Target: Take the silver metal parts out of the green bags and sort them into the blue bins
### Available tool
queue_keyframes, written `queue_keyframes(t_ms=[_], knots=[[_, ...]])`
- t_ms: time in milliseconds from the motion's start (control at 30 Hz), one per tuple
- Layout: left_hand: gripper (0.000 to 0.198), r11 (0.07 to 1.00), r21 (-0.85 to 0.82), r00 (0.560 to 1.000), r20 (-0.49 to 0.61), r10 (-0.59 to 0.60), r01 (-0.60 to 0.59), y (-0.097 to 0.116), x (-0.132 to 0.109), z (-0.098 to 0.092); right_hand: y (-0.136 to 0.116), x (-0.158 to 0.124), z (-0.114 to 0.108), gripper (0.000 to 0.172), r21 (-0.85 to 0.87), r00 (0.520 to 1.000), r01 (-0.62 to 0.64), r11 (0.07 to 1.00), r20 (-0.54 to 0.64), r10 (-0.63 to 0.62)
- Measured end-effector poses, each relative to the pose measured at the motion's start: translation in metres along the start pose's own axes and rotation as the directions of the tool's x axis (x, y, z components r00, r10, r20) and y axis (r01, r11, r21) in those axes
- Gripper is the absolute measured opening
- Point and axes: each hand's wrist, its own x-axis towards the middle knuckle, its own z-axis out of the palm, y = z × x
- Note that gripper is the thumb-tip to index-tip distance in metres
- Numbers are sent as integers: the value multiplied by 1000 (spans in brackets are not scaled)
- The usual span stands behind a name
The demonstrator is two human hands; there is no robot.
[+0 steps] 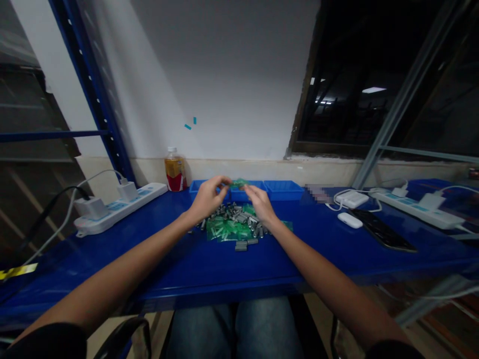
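Observation:
A small green plastic bag (239,182) is held up over the blue bins at the back of the table. My left hand (210,197) has its fingers closed at the bag's left edge. On the other side, my right hand (259,203) pinches the bag's right edge between thumb and fingers. Below both hands lies a pile of short grey metal cylinders (243,217), with more green plastic bags (227,231) spread under and in front of it. A few grey pieces (241,246) lie apart, nearer to me. What is inside the held bag is too blurred to tell.
Blue bins (284,190) line the wall, beside a drink bottle (174,172). Power strips with plugs lie left (123,207) and right (419,207). A white charger (351,199), a white case (350,220) and a dark phone (385,232) lie to the right, among cables.

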Motion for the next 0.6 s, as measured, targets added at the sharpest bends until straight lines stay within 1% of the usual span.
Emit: queue_keyframes(t_ms=[33,67,100,133,167,200,233,267,300,333,367,400,433,500,567,600], knots=[[16,986,99,991,46,126,-131,-2,-5,1,2,1,0,42,45,997,-73,996,-9,74],[19,959,167,971,108,212,-228,-4,-9,2,5,2,1,46,72,990,-138,988,-18,139],[22,935,207,952,163,258,-288,-7,-14,3,8,3,1,47,76,982,-184,980,-22,186],[23,922,227,942,202,269,-312,-8,-17,4,11,4,1,46,54,978,-204,977,-20,206],[23,925,230,942,223,251,-301,-9,-20,5,13,4,2,42,10,981,-192,981,-10,192],[22,943,217,953,225,204,-253,-9,-21,6,15,3,2,38,-52,989,-146,988,5,147],[22,969,184,969,211,127,-167,-8,-22,6,14,3,1,34,-119,997,-71,990,22,74],[25,991,126,982,188,25,-49,-7,-22,7,13,1,1,30,-185,999,23,982,44,-15],[31,995,43,981,166,-98,92,-6,-22,8,11,0,0,26,-245,992,121,962,69,-107],[38,969,-56,962,150,-229,239,-6,-21,8,9,-1,0,25,-298,978,205,932,99,-184],[44,916,-157,926,142,-349,369,-6,-20,9,6,-3,0,25,-340,962,270,901,133,-238],[47,849,-245,884,144,-445,467,-7,-18,9,3,-4,-1,26,-371,948,316,873,169,-271],[47,784,-314,844,155,-514,535,-9,-17,9,2,-5,0,28,-391,936,347,852,204,-287],[39,682,-402,782,171,-600,611,-15,-14,8,0,-6,0,34,-405,918,384,830,263,-296],[30,606,-486,745,157,-648,630,-22,-10,3,2,-6,1,39,-395,909,398,828,293,-297],[27,571,-536,730,133,-670,622,-26,-7,-1,4,-5,1,40,-393,910,394,831,296,-291]])
